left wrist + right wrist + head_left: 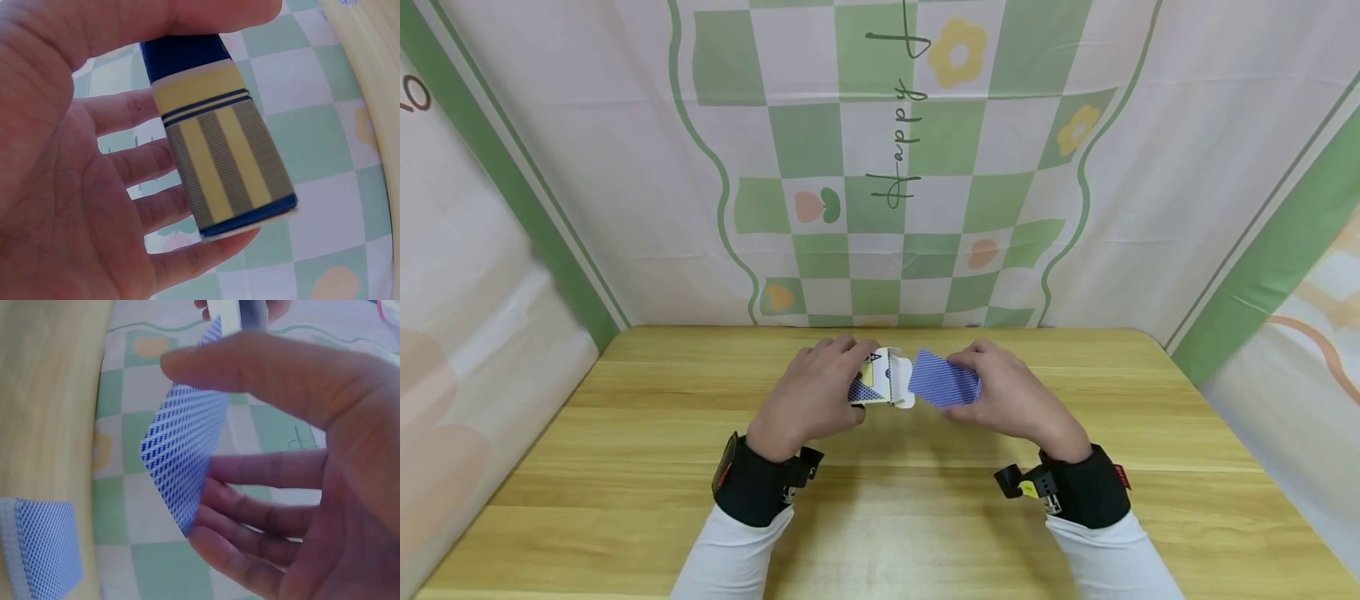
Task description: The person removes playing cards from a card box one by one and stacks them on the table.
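Note:
My left hand (815, 390) grips a card box (874, 377) between thumb and fingers. White with dark print and a yellow patch on top, the box has its end flap (903, 383) folded out toward the right. Its side, seen in the left wrist view, shows a blue and yellow striped print (228, 156). Across from the flap, my right hand (1009, 392) pinches blue-patterned playing cards (942, 382) by thumb and fingers. Their left corner comes right up to the flap. In the right wrist view the cards (181, 437) stand tilted, back pattern showing.
Both hands are over a light wooden table (895, 517). A blue-and-white patterned block (47, 550) lies on the wood in the right wrist view. Behind the table hangs a green and white checkered cloth (880, 133), with more cloth on both sides.

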Available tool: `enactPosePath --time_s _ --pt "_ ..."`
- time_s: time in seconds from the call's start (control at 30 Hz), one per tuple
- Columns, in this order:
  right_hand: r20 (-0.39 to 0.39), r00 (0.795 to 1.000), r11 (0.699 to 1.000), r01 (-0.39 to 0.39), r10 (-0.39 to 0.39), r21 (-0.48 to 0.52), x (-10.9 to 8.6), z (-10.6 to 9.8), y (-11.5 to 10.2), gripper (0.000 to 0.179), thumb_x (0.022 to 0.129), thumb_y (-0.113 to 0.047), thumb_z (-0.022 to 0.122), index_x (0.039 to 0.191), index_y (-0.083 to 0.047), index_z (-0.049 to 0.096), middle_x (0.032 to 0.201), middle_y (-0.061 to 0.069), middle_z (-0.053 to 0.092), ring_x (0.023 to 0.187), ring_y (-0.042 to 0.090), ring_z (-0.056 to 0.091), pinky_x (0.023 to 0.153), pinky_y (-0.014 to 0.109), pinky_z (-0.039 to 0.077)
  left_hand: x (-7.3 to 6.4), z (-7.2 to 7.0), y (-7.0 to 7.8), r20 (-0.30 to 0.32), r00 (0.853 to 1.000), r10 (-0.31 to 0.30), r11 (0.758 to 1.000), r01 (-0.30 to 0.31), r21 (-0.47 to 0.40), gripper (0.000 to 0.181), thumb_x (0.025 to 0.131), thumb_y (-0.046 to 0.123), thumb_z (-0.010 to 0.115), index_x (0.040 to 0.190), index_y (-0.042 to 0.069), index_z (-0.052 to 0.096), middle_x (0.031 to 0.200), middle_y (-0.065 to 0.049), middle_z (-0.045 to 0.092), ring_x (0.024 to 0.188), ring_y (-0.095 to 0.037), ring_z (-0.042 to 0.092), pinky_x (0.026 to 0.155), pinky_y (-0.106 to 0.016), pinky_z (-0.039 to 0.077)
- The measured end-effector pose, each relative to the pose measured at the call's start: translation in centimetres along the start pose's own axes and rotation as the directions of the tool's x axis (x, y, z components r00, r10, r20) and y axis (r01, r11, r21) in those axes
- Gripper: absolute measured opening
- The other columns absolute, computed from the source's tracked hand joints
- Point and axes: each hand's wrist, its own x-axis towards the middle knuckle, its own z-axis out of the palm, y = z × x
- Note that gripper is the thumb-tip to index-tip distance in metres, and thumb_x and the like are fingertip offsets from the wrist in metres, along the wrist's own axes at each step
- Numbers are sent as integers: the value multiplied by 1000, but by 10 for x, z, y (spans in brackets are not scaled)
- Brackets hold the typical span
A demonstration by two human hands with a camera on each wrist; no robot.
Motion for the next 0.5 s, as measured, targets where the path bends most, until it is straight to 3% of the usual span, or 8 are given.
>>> enactPosePath --time_s 0.2,0.5 --pt "-49 991 993 -122 122 4 4 5 10 74 67 -41 77 125 -3 51 108 13 58 92 25 55 74 39 44 0 0 0 1 1000 4 1000 -4 1 71 64 25 76 128 19 47 113 -1 53 97 -18 50 78 -39 40" --pt "-102 962 964 -259 253 -52 10 26 27 56 71 -40 73 111 -2 61 103 16 61 89 27 56 68 38 44 -1 -2 0 -1 1000 4 1000 -4 7 70 64 26 75 128 18 47 112 0 52 97 -19 49 78 -39 40"
